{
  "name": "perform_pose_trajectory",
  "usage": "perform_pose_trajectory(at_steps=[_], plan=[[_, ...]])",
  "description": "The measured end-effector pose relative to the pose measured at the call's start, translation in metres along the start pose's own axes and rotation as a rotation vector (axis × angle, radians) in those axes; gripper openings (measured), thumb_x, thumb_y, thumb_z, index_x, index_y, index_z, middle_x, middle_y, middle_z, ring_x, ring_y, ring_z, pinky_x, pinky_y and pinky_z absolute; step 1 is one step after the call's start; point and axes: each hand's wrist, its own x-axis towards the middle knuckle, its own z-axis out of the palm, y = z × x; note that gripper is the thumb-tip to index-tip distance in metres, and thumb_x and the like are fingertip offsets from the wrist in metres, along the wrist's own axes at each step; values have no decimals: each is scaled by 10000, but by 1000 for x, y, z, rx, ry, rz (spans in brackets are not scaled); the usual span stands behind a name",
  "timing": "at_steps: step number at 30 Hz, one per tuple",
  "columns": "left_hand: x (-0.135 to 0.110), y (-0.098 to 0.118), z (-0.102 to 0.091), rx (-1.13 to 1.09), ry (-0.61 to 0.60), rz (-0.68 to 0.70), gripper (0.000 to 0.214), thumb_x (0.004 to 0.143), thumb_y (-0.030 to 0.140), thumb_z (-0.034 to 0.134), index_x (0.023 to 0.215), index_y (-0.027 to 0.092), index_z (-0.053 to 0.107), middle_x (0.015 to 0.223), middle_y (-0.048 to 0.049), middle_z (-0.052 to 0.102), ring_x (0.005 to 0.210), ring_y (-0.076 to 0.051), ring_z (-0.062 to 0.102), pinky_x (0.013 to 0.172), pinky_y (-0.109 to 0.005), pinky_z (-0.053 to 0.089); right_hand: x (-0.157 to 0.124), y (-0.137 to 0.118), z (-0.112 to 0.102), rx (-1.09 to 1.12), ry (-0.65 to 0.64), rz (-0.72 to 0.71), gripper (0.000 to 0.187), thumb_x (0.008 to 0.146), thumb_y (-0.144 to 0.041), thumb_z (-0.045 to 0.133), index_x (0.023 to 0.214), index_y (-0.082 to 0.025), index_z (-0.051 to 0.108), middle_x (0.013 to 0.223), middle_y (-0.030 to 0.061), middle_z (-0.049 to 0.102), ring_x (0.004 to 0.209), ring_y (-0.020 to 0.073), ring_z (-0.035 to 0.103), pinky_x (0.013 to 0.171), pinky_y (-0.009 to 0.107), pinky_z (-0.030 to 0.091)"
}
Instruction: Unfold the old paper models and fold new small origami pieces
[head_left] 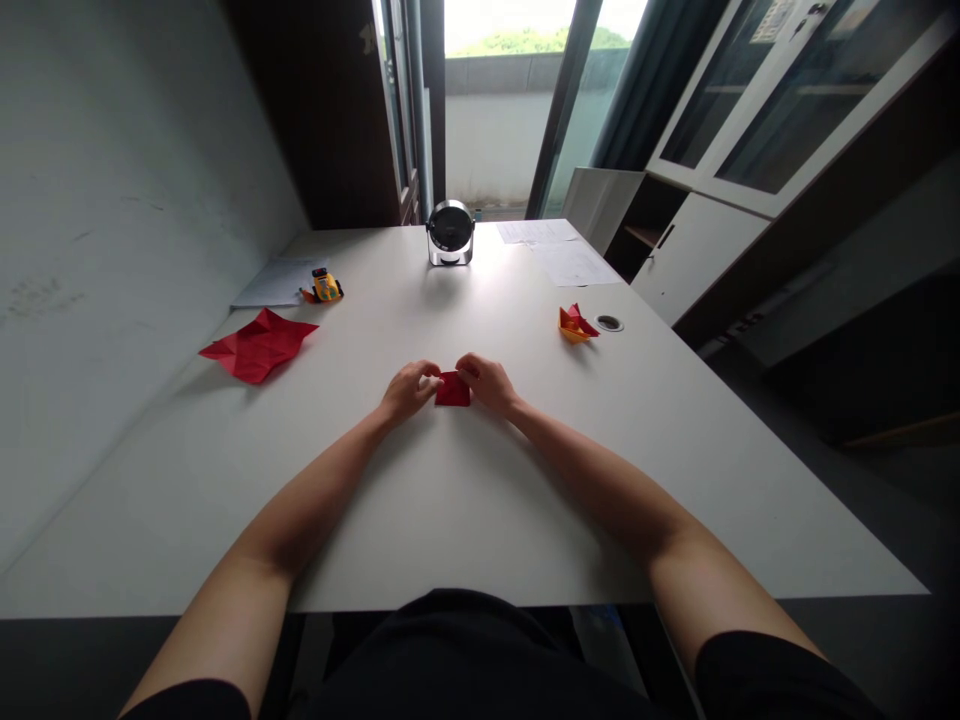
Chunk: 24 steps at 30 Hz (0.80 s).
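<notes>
A small folded square of red paper [453,390] lies on the white table in front of me, between my two hands. My left hand [410,388] is closed at its left edge, thumb and fingertips pinching the upper left corner. On the other side my right hand [484,380] curls over the upper right corner, its fingers closed on the paper. The lower part of the red square shows uncovered; the fingertips partly hide its upper corners.
The white table [450,520] carries a creased red paper sheet [260,346] and a yellow toy [325,287] at left. A round black lamp-like device [450,228] stands at the back. Orange and red folded paper boats [576,325] sit right, near a cable hole [609,323] and printed sheets [574,264].
</notes>
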Motion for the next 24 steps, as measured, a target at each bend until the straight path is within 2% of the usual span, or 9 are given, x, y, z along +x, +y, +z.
perform_pose_trajectory(at_steps=[3,9,12,15,20,24], plan=[[1,0,2,-41,43,-19,282,932,370,608,1162,238,702,1037,-64,697,958,-220,645,869,-363,524,-2,-4,-1,-6,-7,-75,190,901,-284,535,952,-222,707,795,-12,708,685,135,569,691,251,425],[2,-3,2,-94,23,-22,246,922,409,604,960,224,762,935,-53,686,783,-177,609,755,-323,506,-4,-6,-1,2,-1,-128,229,937,-294,521,1010,-224,726,864,12,740,735,145,618,741,260,453],[2,-5,1,-172,8,-58,264,918,427,598,924,221,763,876,-37,710,719,-165,582,685,-302,470,-4,-8,-2,15,-5,-116,249,948,-285,501,1029,-227,730,896,19,749,743,147,625,760,267,465],[3,-6,1,-260,4,-99,275,910,432,602,931,215,770,874,-38,736,749,-176,609,684,-293,466,-3,-7,-4,37,6,-87,234,936,-307,525,1017,-229,730,865,17,740,730,149,617,738,268,467],[4,-7,2,-411,9,-140,303,890,445,616,930,189,773,874,-52,749,790,-195,653,715,-294,496,0,0,-4,97,44,-16,209,884,-387,593,851,-209,698,731,-3,673,673,142,559,653,257,436],[4,-6,2,-417,13,-142,316,889,454,607,926,189,777,830,-47,738,760,-190,642,708,-291,494,1,1,-4,126,62,-11,241,890,-411,565,827,-206,675,731,-4,660,679,140,543,657,258,437]])
